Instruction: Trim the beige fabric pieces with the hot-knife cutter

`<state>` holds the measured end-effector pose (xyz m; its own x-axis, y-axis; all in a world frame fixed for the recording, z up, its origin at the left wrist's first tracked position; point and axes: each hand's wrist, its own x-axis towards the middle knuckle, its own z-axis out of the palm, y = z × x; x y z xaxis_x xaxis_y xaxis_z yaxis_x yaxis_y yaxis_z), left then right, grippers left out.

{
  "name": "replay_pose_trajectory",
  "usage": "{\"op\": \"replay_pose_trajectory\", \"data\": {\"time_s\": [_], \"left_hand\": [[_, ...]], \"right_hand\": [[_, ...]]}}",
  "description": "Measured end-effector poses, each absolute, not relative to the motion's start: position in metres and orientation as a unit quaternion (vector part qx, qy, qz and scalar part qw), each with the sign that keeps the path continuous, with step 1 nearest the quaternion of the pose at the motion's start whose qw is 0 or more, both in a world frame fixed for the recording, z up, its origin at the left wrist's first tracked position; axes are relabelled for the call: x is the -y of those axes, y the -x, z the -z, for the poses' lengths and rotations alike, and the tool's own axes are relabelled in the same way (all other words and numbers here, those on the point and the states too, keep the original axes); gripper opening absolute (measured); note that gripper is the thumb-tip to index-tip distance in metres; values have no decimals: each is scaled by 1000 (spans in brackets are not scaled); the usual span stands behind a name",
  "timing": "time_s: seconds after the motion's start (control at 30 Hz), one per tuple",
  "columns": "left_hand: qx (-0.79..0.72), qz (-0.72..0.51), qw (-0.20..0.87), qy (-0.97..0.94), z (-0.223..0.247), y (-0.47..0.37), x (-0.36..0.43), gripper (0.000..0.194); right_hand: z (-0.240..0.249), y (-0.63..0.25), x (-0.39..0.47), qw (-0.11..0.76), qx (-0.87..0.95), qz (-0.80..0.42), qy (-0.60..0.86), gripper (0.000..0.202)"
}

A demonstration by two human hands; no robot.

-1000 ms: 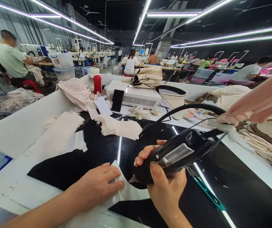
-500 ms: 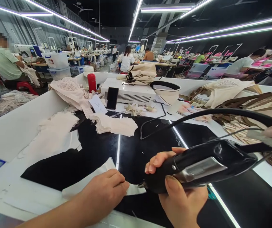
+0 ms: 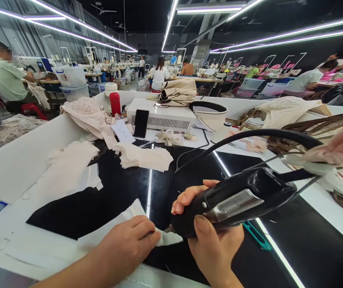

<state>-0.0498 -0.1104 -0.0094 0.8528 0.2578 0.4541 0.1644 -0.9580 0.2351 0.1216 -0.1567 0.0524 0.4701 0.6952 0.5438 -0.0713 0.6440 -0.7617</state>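
My left hand (image 3: 126,244) presses down on a white fabric piece (image 3: 108,228), its fingers pinched at the cloth near the right end. In my right hand (image 3: 216,244) is a black corded hand tool (image 3: 234,204) with a metal lever on its side. The tool slants down to the left, and its nose is at the right end of the fabric, close to my left fingertips. Whether its tip touches the cloth I cannot tell. A thick black cable (image 3: 258,134) arches from the tool's back end. A teal looped item (image 3: 258,236) lies beside my right hand.
A stack of beige fabric pieces (image 3: 144,158) lies ahead on the black mat (image 3: 189,176). Behind stand a phone (image 3: 141,124), a red bottle (image 3: 115,104) and a white vented box (image 3: 165,120). Straps and cloth pile up at right. People sit at machines beyond.
My right hand has moved left with the tool, bringing its nose over the fabric end and uncovering more of the teal item. My left hand has shifted only slightly.
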Motion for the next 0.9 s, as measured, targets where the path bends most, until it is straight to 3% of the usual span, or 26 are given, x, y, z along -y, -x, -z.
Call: {"op": "replay_pose_trajectory", "data": {"time_s": [0.37,0.9], "left_hand": [[-149,-272,87,-947,4,51,111,27],[-155,-288,87,-941,7,47,111,17]], "right_hand": [[-51,-117,151,782,451,-242,355,36],[-48,-112,141,778,461,-252,343,38]]}}
